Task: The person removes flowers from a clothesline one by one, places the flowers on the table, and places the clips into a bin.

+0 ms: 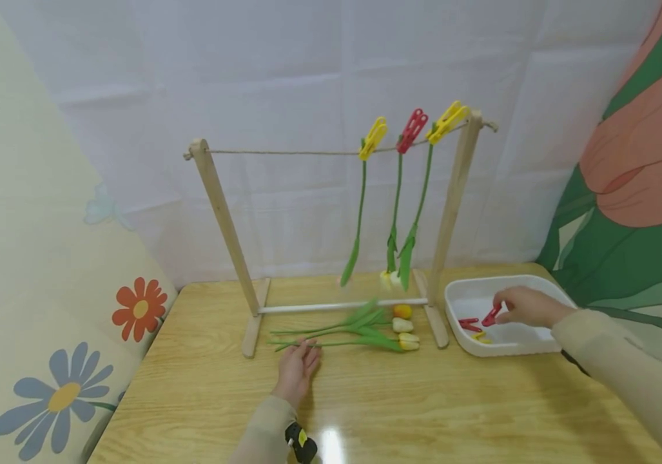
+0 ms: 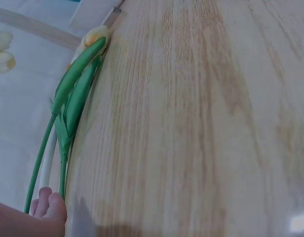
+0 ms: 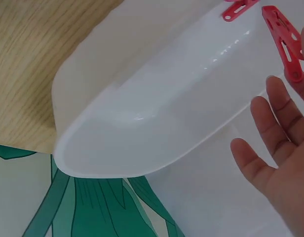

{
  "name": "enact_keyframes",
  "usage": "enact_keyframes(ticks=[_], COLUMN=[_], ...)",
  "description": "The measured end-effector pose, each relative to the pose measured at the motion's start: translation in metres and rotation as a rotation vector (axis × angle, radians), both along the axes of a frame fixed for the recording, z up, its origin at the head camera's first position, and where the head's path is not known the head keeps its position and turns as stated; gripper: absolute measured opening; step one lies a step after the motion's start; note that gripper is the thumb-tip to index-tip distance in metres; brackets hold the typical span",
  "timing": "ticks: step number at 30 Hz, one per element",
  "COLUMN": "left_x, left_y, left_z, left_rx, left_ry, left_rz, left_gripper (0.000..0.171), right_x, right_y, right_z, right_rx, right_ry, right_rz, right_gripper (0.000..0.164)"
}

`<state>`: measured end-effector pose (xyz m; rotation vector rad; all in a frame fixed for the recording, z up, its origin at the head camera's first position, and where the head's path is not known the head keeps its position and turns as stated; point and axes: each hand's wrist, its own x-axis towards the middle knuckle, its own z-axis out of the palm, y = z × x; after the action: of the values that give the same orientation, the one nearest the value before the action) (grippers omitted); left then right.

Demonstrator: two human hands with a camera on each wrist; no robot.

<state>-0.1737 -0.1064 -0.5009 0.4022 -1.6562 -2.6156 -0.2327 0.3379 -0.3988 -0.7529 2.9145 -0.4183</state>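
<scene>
My right hand [image 1: 528, 306] pinches a red clothespin [image 1: 490, 316] between thumb and fingers above a white basin [image 1: 510, 351]. In the right wrist view the same red clothespin [image 3: 283, 42] points away from the fingertips, and the other fingers are spread. My left hand [image 1: 298, 370] is at the stem end of the nearest tulip [image 1: 374, 340] on the table, its fingertips round the thin stem. Two more tulips, one with a white head [image 1: 403, 325] and one with an orange head [image 1: 402, 311], lie just behind it. The left fingers partly hide the stem.
A rope [image 1: 284, 153] spans a wooden frame [image 1: 223, 225]. Two yellow clothespins, one at the left [image 1: 372, 138] and one at the right [image 1: 448, 122], and a red clothespin [image 1: 412, 131] hang three tulips head-down. Red clothespins [image 1: 470, 324] and a yellow one [image 1: 481, 338] lie in the basin.
</scene>
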Motion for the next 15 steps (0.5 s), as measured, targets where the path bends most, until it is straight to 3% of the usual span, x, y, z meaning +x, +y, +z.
enact_keyframes(ticks=[8,15], left_x=[-0.003,-0.002], left_y=[-0.005,-0.008], left_z=[0.000,0.003], left_rx=[0.000,0.000], left_ry=[-0.018,-0.023], left_rz=[-0.073,-0.110], left_gripper=[0.043,0.046], right_x=[-0.001,-0.003], right_y=[0.006,0.010], right_z=[-0.012,-0.018], right_rx=[-0.008,0.022], right_ry=[-0.076,-0.112], right_rz=[-0.038,-0.017], right_gripper=[0.014,0.014])
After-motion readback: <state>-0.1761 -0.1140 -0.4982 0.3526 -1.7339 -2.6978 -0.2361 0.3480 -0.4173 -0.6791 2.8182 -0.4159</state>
